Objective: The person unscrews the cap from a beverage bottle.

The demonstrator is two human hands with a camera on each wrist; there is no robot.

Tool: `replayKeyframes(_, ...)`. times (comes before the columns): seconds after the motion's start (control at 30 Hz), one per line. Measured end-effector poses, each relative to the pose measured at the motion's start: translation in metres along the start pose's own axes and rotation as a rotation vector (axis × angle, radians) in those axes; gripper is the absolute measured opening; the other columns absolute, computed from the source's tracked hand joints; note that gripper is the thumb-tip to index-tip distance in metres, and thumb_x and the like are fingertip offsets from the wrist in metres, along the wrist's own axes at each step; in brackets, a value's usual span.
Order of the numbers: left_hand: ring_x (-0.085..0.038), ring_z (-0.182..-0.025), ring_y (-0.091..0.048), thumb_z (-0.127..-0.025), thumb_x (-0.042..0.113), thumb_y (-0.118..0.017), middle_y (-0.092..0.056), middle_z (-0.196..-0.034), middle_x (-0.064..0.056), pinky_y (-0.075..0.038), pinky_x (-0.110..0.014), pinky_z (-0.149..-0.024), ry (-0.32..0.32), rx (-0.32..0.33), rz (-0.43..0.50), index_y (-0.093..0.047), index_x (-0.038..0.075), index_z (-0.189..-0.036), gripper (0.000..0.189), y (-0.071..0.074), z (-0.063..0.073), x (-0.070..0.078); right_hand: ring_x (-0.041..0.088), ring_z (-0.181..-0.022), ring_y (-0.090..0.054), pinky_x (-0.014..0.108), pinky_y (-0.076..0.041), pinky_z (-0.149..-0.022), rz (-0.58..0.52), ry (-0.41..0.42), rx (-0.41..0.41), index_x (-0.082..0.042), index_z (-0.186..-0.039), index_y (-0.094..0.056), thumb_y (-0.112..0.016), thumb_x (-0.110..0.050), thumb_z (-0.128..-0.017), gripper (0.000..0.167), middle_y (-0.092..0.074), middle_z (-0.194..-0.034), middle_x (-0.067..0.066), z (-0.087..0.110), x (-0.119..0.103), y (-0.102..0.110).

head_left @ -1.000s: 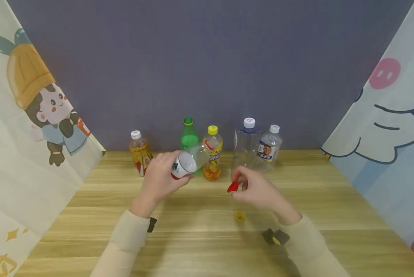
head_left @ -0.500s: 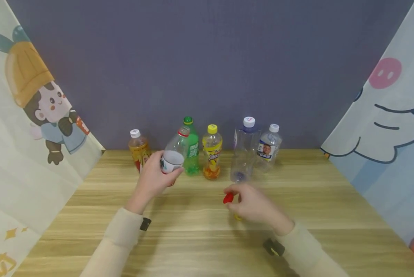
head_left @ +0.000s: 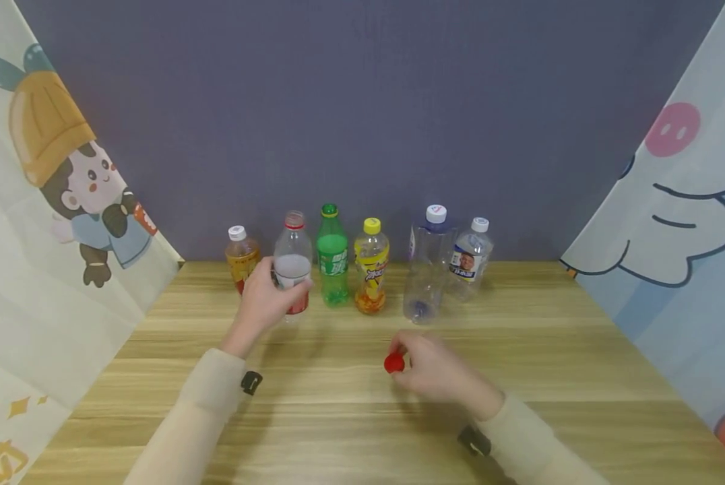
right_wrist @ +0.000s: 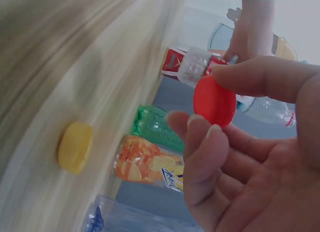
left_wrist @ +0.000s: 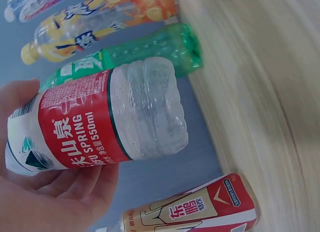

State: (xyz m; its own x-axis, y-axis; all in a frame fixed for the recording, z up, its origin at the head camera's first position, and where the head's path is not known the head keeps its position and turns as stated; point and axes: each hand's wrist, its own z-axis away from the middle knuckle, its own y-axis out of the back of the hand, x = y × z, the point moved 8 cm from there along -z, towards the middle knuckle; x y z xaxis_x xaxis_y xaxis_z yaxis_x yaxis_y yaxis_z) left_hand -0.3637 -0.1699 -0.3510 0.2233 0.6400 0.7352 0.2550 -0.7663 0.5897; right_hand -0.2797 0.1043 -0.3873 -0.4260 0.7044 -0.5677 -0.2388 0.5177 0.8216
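My left hand grips a clear water bottle around its red and white label. The bottle stands upright, its mouth uncapped, a red ring round its neck. Whether its base touches the table I cannot tell. Between thumb and fingertips my right hand pinches a red bottle cap above the table. In the right wrist view a yellow cap lies on the wood near that hand; the right hand hides it in the head view. The green bottle is just right of the held bottle.
A brown drink bottle stands left of the held bottle, partly behind my left hand. To the right stand a yellow-capped tea bottle, a tall clear bottle and a white-capped bottle. A dark wall rises behind the table.
My left hand has moved left and turned the water bottle from tilted to upright, into the row of bottles. The right hand has come down and left with the red cap, covering the yellow cap.
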Motion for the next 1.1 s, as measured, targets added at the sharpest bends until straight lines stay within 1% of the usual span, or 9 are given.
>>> replayKeyframes(0.13,-0.033,-0.109,-0.06,-0.086,0.045,-0.079,-0.062,-0.122,-0.017,-0.052,-0.051,-0.092,0.046,-0.014,0.058,-0.049,0.002,-0.134,0.072,0.002,-0.006,-0.006,0.014,-0.076,-0.056,0.035,-0.051,-0.068,0.058,0.027,-0.001,-0.009,-0.096,-0.066,-0.078,-0.008,-0.074,0.025,-0.061,-0.084,-0.004,-0.001,-0.003,-0.006)
replayKeyframes(0.27,-0.034,-0.115,-0.057,-0.086,0.045,-0.079,-0.059,-0.127,-0.018,-0.05,-0.052,-0.097,0.082,-0.015,0.092,-0.046,0.001,-0.139,0.076,0.005,-0.013,-0.012,0.016,-0.081,-0.056,0.036,-0.051,-0.073,0.078,0.045,-0.01,-0.006,-0.096,-0.067,-0.08,-0.006,-0.072,0.027,-0.06,-0.087,-0.003,-0.002,-0.004,-0.014)
replayKeyframes(0.37,-0.035,-0.118,-0.056,-0.086,0.044,-0.079,-0.057,-0.13,-0.019,-0.048,-0.054,-0.099,0.099,-0.019,0.082,-0.043,0.0,-0.142,0.079,0.005,-0.018,-0.015,0.017,-0.082,-0.058,0.036,-0.052,-0.072,0.1,0.058,-0.021,-0.008,-0.095,-0.068,-0.081,-0.006,-0.071,0.027,-0.061,-0.087,-0.003,-0.002,-0.005,-0.02)
replayKeyframes(0.53,-0.036,-0.117,-0.057,-0.086,0.04,-0.079,-0.059,-0.128,-0.02,-0.049,-0.054,-0.097,0.109,-0.026,0.036,-0.045,-0.001,-0.139,0.075,0.001,-0.026,-0.017,0.017,-0.081,-0.06,0.035,-0.052,-0.072,0.152,0.082,-0.03,-0.011,-0.091,-0.067,-0.083,-0.007,-0.072,0.024,-0.061,-0.085,-0.004,-0.001,-0.004,-0.026)
replayKeyframes(0.63,-0.037,-0.116,-0.058,-0.086,0.039,-0.079,-0.059,-0.127,-0.02,-0.049,-0.054,-0.096,0.113,-0.026,0.022,-0.046,-0.001,-0.138,0.073,0.0,-0.031,-0.018,0.016,-0.077,-0.058,0.033,-0.051,-0.068,0.163,0.077,-0.033,-0.012,-0.088,-0.066,-0.082,-0.007,-0.072,0.023,-0.06,-0.083,-0.004,-0.001,-0.005,-0.024)
replayKeyframes(0.73,-0.038,-0.116,-0.058,-0.086,0.04,-0.078,-0.059,-0.127,-0.02,-0.049,-0.054,-0.096,0.121,-0.03,0.005,-0.045,-0.001,-0.137,0.073,0.0,-0.035,-0.022,0.014,-0.073,-0.056,0.031,-0.049,-0.064,0.175,0.066,-0.043,-0.012,-0.085,-0.066,-0.081,-0.008,-0.072,0.021,-0.059,-0.08,-0.004,-0.001,-0.005,-0.025)
replayKeyframes(0.87,-0.039,-0.117,-0.057,-0.087,0.042,-0.077,-0.059,-0.128,-0.021,-0.049,-0.055,-0.097,0.148,-0.061,-0.024,-0.045,-0.002,-0.138,0.074,-0.003,-0.039,-0.03,0.015,-0.071,-0.055,0.032,-0.048,-0.062,0.202,0.037,-0.063,-0.01,-0.085,-0.067,-0.082,-0.011,-0.07,0.021,-0.059,-0.08,-0.003,-0.003,-0.004,-0.029)
replayKeyframes(0.97,-0.039,-0.118,-0.057,-0.088,0.043,-0.076,-0.058,-0.129,-0.022,-0.049,-0.055,-0.098,0.164,-0.083,-0.023,-0.044,-0.002,-0.138,0.075,-0.006,-0.04,-0.033,0.015,-0.07,-0.054,0.032,-0.047,-0.061,0.206,0.014,-0.074,-0.009,-0.084,-0.066,-0.083,-0.012,-0.069,0.022,-0.058,-0.08,-0.003,-0.004,-0.002,-0.032)
replayKeyframes(1.1,-0.039,-0.12,-0.056,-0.087,0.041,-0.078,-0.058,-0.13,-0.021,-0.048,-0.055,-0.099,0.173,-0.102,0.005,-0.042,-0.002,-0.14,0.076,-0.011,-0.042,-0.035,0.015,-0.07,-0.053,0.032,-0.046,-0.061,0.201,-0.015,-0.084,-0.01,-0.083,-0.065,-0.085,-0.013,-0.069,0.024,-0.056,-0.079,-0.003,-0.006,-0.001,-0.034)
